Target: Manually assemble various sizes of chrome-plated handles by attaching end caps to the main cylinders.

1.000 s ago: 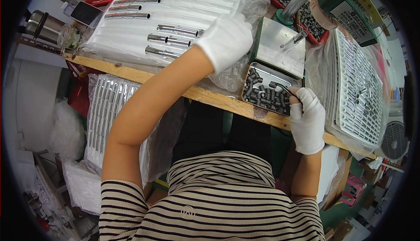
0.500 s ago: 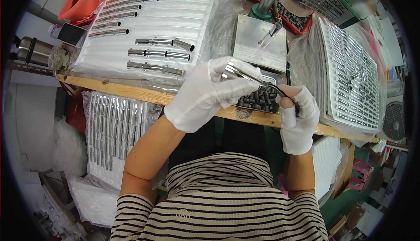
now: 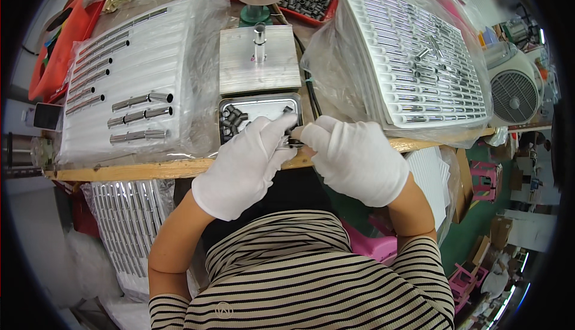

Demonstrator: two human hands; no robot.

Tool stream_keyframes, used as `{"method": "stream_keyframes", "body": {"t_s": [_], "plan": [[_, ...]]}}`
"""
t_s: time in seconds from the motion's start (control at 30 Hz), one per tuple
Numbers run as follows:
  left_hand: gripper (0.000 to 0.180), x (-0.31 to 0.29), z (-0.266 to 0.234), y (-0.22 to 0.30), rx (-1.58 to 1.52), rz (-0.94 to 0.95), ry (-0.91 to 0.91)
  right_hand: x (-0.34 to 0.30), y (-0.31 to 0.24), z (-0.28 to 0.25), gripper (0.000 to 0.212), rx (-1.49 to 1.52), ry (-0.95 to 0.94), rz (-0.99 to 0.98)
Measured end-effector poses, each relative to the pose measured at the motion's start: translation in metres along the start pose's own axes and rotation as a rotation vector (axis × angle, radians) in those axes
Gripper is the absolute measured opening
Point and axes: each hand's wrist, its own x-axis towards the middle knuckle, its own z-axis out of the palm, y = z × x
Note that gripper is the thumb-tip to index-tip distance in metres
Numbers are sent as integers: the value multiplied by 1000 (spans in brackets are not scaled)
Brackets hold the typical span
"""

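Observation:
My left hand (image 3: 248,162), in a white glove, is closed around a short chrome tube (image 3: 293,142); only a bit of it shows between the fingertips. Fingertip to fingertip with it, my right hand (image 3: 358,157), also gloved, has its fingers bent and pressed together; what they grip is hidden. Both hands are over the near edge of a small metal tray (image 3: 262,100). Short black sleeves (image 3: 232,120) lie heaped at the tray's left, partly behind my left hand.
Behind the tray a metal block (image 3: 260,78) carries an upright chrome post (image 3: 259,42). A ridged white tray with chrome tubes (image 3: 139,116) lies left; a fuller tray (image 3: 425,60) sits right. A red bin (image 3: 305,6) of dark sleeves stands behind. The wooden table edge (image 3: 138,170) runs in front.
Both hands have shifted left relative to the bench and come together over the small tray. The chrome tube, plainly visible before, is mostly covered. The dark curved piece at my right fingers is hidden.

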Motion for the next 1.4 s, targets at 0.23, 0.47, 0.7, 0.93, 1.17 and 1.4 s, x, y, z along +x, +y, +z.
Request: {"method": "stream_keyframes", "body": {"t_s": [0.23,0.47,0.7,0.93,1.17,1.4], "plan": [[19,8,-2,7,-409,-338,-69,-49,79,-44,18,-49,387,379],[28,18,-3,9,-784,-533,-68,-39,217,-76,26,-338,282,438],[28,14,5,6,-795,-486,77,-12,130,-54,27,396,727,473],[25,14,-14,16,-696,-526,151,9,2,24,20,1056,617,282],[28,35,-39,-20,-943,-525,-38,41,17,40,23,1035,319,244],[35,100,-51,-57,14,-420,103,114,35,42,29,97,514,281]]}}
